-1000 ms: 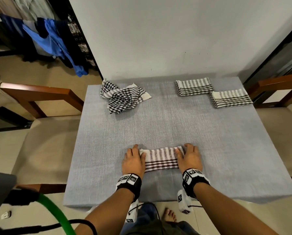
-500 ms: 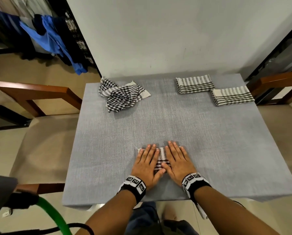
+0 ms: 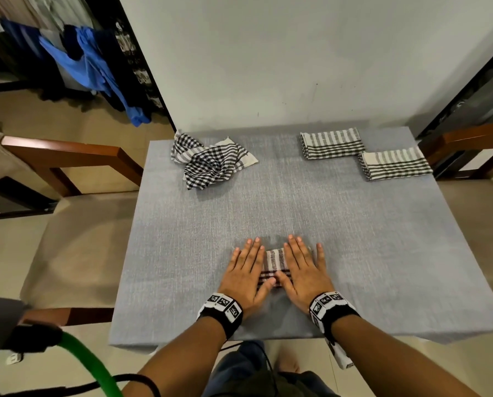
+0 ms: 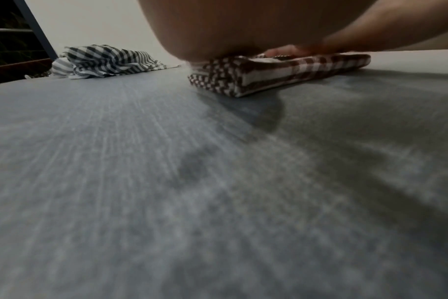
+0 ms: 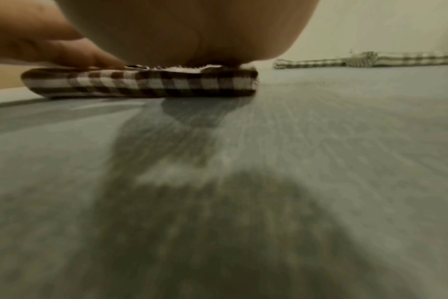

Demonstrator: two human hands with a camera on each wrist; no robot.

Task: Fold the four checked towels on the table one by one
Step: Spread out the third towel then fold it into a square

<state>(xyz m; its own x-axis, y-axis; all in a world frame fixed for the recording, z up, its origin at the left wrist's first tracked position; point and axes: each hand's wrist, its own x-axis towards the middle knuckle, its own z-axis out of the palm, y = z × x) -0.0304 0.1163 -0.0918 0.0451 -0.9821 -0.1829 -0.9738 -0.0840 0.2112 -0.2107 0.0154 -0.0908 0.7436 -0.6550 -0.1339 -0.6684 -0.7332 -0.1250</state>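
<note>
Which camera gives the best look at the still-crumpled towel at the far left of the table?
The head view: the crumpled towel lies fully in sight from above, unfolded and bunched, apart from both hands. The left wrist view shows it only edge-on and low in the background. The right wrist view does not show it.

A wide stretch of the grey cloth-covered table lay open between the near edge and the far edge, where a crumpled black-and-white checked towel and two folded striped towels stood in the way.
</note>
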